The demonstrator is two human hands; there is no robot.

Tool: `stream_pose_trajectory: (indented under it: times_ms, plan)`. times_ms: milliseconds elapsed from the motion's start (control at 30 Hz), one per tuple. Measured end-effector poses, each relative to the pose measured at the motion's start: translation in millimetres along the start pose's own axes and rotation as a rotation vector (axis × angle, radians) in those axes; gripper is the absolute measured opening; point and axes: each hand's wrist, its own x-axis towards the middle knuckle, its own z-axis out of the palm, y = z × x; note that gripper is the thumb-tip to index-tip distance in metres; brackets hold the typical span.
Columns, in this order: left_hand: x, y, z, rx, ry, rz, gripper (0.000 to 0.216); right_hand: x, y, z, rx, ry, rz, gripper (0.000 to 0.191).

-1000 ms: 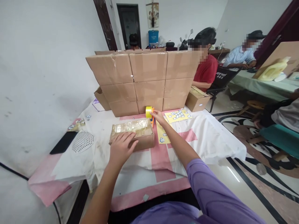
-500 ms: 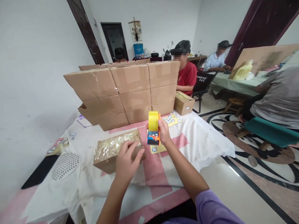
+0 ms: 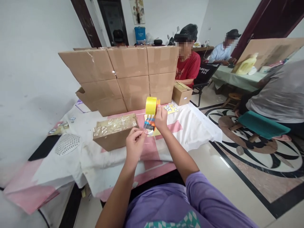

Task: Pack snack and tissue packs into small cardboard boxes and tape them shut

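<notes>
My right hand [image 3: 161, 117] is closed around an orange tape dispenser loaded with a yellow-looking roll of tape [image 3: 151, 105], held up above the table. A clear strip of tape [image 3: 149, 122] runs down from the dispenser to my left hand [image 3: 136, 142], whose thumb and fingers pinch its end. Left of both hands stands a cardboard box [image 3: 111, 139], its top covered with shiny clear tape. Neither hand touches the box. Behind the dispenser a yellow patterned sheet [image 3: 154, 132] lies partly hidden on the cloth.
A tall wall of joined cardboard [image 3: 133, 79] stands across the table's back. Another small box [image 3: 182, 93] is at its right end. A white perforated piece [image 3: 68, 144] and a black flat object [image 3: 44, 147] lie at left. A person in red [image 3: 188, 68] sits beyond.
My left hand has left the box top and now pinches the tape's end, with a strip drawn out between the hands. The camera view has tilted down.
</notes>
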Motion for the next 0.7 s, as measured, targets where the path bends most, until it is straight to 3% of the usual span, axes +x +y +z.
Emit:
stream_pose_trajectory:
  times_ms: [100, 367, 700]
  plan:
    - [-3, -8, 1, -0.017, -0.091, -0.046, 0.035, 3, -3, 2, 0.116, 0.068, 0.125, 0.057]
    - [-14, -16, -2, 0.002, -0.132, -0.023, 0.031, -15, -1, 4, 0.332, 0.123, 0.467, 0.049]
    - [-29, -32, -9, -0.003, -0.184, 0.087, 0.015, -28, -2, 6, 0.470, 0.102, 0.692, 0.035]
